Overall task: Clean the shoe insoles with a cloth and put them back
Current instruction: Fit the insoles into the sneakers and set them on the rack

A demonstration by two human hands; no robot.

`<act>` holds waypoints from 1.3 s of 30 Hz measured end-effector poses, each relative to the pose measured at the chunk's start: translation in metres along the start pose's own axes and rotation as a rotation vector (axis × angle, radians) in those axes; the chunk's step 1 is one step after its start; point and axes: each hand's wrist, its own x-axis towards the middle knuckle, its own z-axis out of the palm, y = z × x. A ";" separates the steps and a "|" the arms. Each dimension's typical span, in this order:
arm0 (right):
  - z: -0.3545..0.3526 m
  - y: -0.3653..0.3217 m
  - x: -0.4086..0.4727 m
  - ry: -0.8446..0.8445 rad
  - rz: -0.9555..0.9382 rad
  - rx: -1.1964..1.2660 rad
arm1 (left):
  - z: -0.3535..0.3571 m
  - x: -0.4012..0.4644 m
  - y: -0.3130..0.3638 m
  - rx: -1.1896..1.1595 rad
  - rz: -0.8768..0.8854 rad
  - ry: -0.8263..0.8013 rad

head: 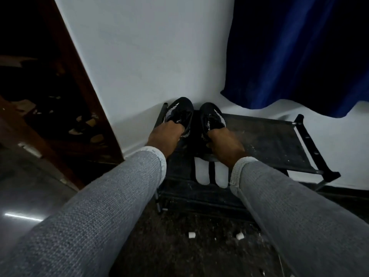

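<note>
Two black sneakers with white stripes stand side by side on a black shoe rack (pixel 279 140), toes toward the white wall. My left hand (pixel 164 134) reaches into the opening of the left shoe (pixel 178 110), its fingers hidden inside. At the heel opening of the right shoe (pixel 211 116), my right hand (pixel 224 142) grips the collar, fingers curled inside. Two pale shapes (pixel 211 174), perhaps insoles or shoe soles, show below the rack's front edge between my grey sleeves. No cloth is in view.
A dark wooden door frame (pixel 79 96) rises on the left, with clutter behind it. A blue curtain (pixel 299 56) hangs at the upper right. The dark speckled floor holds two small white bits (pixel 215 235) near the rack's front.
</note>
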 end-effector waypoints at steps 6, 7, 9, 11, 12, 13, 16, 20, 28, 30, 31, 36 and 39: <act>0.007 -0.004 0.017 0.040 -0.004 -0.001 | 0.007 0.012 -0.009 -0.050 0.035 0.031; 0.008 -0.004 0.019 0.047 -0.004 -0.008 | 0.009 0.012 -0.010 -0.056 0.035 0.039; 0.009 -0.004 0.020 0.052 -0.004 -0.020 | 0.012 0.014 -0.010 -0.070 0.033 0.041; 0.009 -0.003 0.020 0.054 -0.006 -0.019 | 0.012 0.014 -0.009 -0.072 0.035 0.041; 0.010 -0.003 0.020 0.054 -0.009 -0.020 | 0.011 0.014 -0.009 -0.070 0.036 0.039; 0.010 -0.002 0.020 0.054 -0.012 -0.021 | 0.011 0.014 -0.009 -0.066 0.036 0.036; 0.012 -0.002 0.017 0.064 -0.017 -0.012 | 0.010 0.011 -0.009 -0.046 0.029 0.043; 0.014 -0.001 0.014 0.087 -0.019 -0.014 | 0.011 0.005 -0.008 -0.040 0.010 0.049; 0.016 0.000 0.013 0.082 -0.022 -0.008 | 0.010 0.008 -0.008 -0.008 0.011 0.030; 0.015 0.002 0.012 0.094 -0.030 -0.012 | 0.012 0.009 -0.008 -0.011 0.014 0.044; 0.015 0.002 0.011 0.095 -0.028 -0.014 | 0.012 0.010 -0.007 -0.011 0.014 0.048; 0.011 -0.001 0.012 0.073 -0.020 -0.023 | 0.014 0.012 -0.009 -0.013 0.009 0.054; 0.009 -0.003 0.013 0.045 -0.003 -0.037 | 0.012 0.011 -0.009 -0.018 0.022 0.058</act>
